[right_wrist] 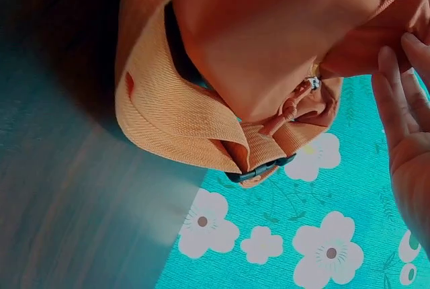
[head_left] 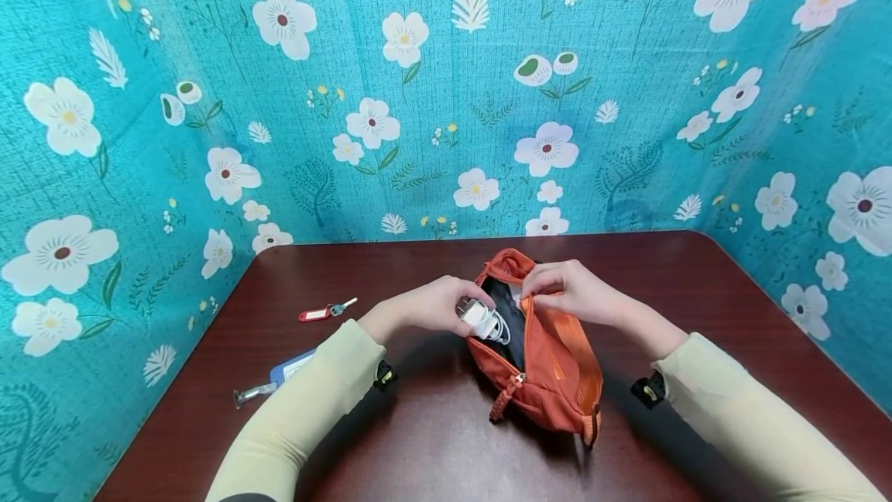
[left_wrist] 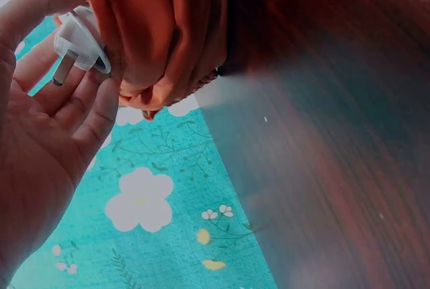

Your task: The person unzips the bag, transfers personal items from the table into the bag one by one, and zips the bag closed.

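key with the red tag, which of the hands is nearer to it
Left. The left hand, holding the white charger at the bag, is between the key and the right hand, which grips the bag's edge.

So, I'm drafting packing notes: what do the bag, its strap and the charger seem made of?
Orange bag: probably synthetic fabric, mostly matte, since it folds and creases softly.
Strap: likely woven webbing, with a fine ribbed texture.
White charger: apparently smooth hard plastic, going by its crisp edges; its grey prong looks metallic.
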Demonstrator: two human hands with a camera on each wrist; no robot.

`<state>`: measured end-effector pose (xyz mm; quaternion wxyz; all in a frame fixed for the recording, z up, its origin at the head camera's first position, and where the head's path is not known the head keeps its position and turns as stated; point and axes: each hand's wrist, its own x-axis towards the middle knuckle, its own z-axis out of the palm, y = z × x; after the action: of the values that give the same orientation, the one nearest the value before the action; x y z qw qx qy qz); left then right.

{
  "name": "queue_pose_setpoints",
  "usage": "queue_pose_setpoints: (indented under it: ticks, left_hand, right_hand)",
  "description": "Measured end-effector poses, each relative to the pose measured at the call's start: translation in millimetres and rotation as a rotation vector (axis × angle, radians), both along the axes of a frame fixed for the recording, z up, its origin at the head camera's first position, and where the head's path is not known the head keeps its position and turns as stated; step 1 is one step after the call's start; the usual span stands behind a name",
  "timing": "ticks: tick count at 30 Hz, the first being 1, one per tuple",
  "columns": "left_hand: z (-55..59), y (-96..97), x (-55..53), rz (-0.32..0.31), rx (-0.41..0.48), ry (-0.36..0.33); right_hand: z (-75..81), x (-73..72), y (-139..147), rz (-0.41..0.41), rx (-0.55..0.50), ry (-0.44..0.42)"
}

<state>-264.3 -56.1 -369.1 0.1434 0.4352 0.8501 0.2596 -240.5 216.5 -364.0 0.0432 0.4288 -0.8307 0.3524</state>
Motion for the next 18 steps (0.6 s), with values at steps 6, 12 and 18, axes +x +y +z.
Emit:
queue_pose_setpoints:
  ticks: [6,12,18]
  left_hand:
    - [0.3,3.6,1.0,-0.029,-0.008,0.008]
    - [-5.9,5.2,-2.3,0.004,0.078,-0.036]
    - [-7.8,7.4,-0.3,-0.030,0.000,-0.065]
  right_hand:
    - [4.7,-0.2,-1.4,0.012,-0.052,0.002]
    - [3.2,-1.4,-0.1,-0.021,-0.061,-0.004]
    - [-1.1,-1.6,-1.5,-0.001,-0.072,-0.026]
